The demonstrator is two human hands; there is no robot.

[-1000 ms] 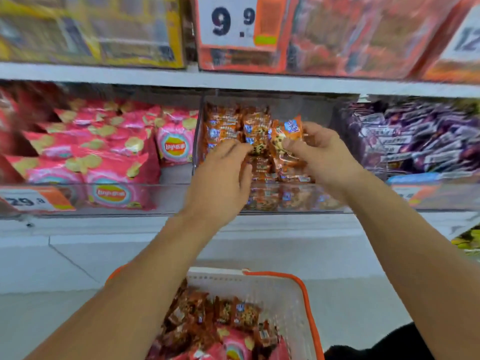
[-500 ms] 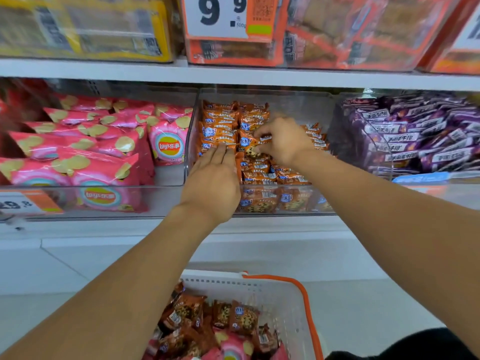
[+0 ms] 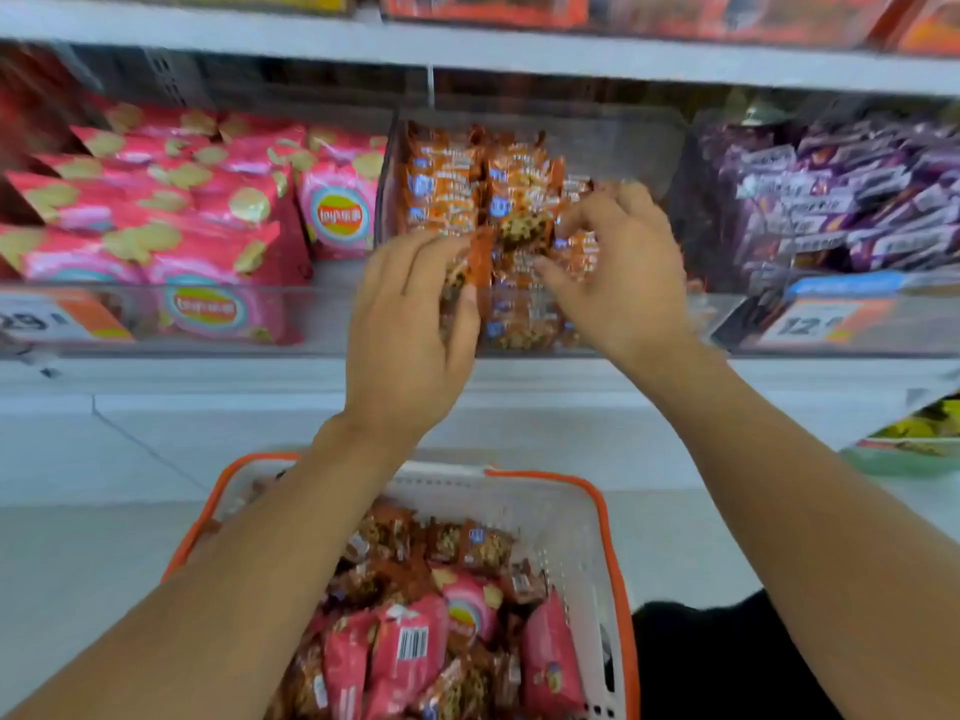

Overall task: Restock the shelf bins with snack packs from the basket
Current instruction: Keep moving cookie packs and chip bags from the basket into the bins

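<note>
Two bare hands reach over the front lip of the middle bin, one of three clear shelf bins seen side by side. That bin holds orange cookie packs, stacked in at least two upright rows at the back with more lying loose in front; blur makes an exact count impossible. The left hand has a narrow grip, thumb and fingers pinching one orange snack pack just above the bin's front edge. The right hand is beside it, fingers spread and loosely bent over the packs; whether they touch or hold any pack cannot be told through the blur.

The left bin is filled with pink chip bags, about ten showing. The right bin is piled with many purple packs. Two price tags show on the bin fronts, one at the far left and one at the right.

Below the forearms sits one white basket with an orange rim, on the pale floor. It contains a jumble of brown cookie packs toward the back and about four pink chip bags nearer the viewer.
</note>
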